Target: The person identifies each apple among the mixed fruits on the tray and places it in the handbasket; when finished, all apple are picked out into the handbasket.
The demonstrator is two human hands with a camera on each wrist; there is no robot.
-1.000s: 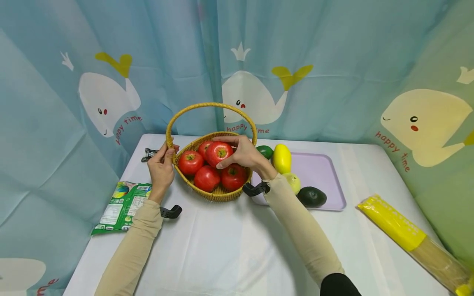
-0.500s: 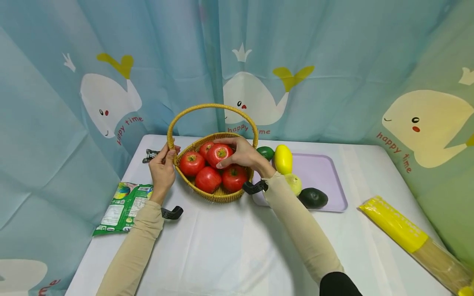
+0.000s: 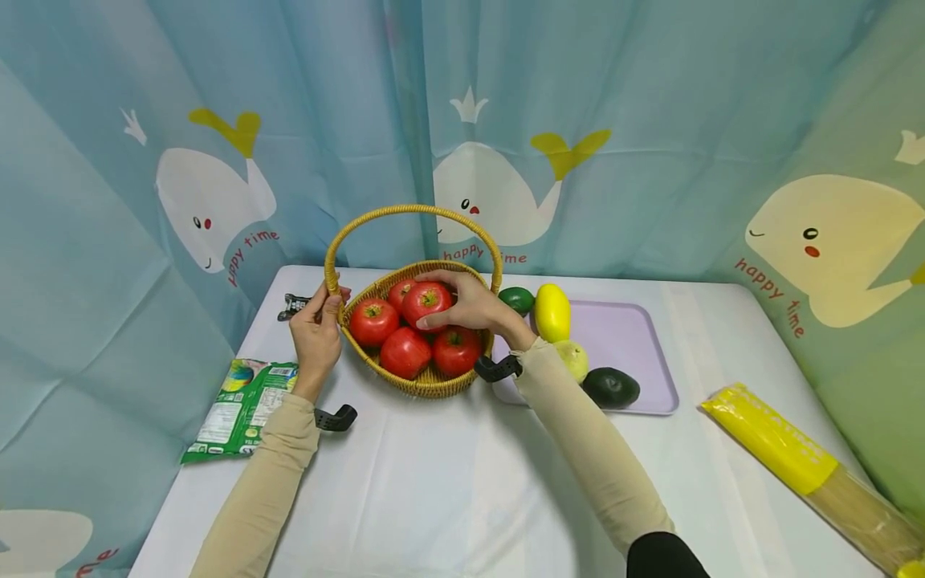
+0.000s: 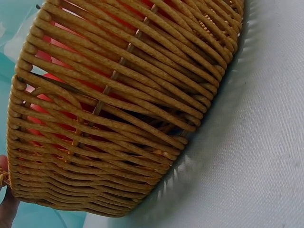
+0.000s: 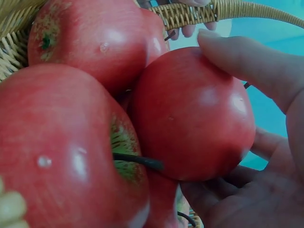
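Note:
A yellow-brown wicker basket (image 3: 433, 388) with a tall arched handle (image 3: 415, 209) stands on the white table, heaped with several red apples (image 3: 405, 352). My left hand (image 3: 316, 341) pinches the foot of the handle at the basket's left side. From the right, my right hand (image 3: 478, 303) reaches over the rim and holds the top apple (image 3: 426, 302), thumb on the near side. In the right wrist view, fingers and thumb curve round that apple (image 5: 190, 114), which lies against its neighbours. The left wrist view is mostly the basket's woven side (image 4: 109, 114), with left fingertips at its edge.
Right of the basket, a lilac tray (image 3: 629, 329) bears a yellow lemon-like fruit (image 3: 552, 311), a pale green round fruit (image 3: 574, 359) and a dark avocado (image 3: 611, 388). A green snack bag (image 3: 242, 405) lies left, a yellow pasta packet (image 3: 780, 441) far right. Curtains hang behind.

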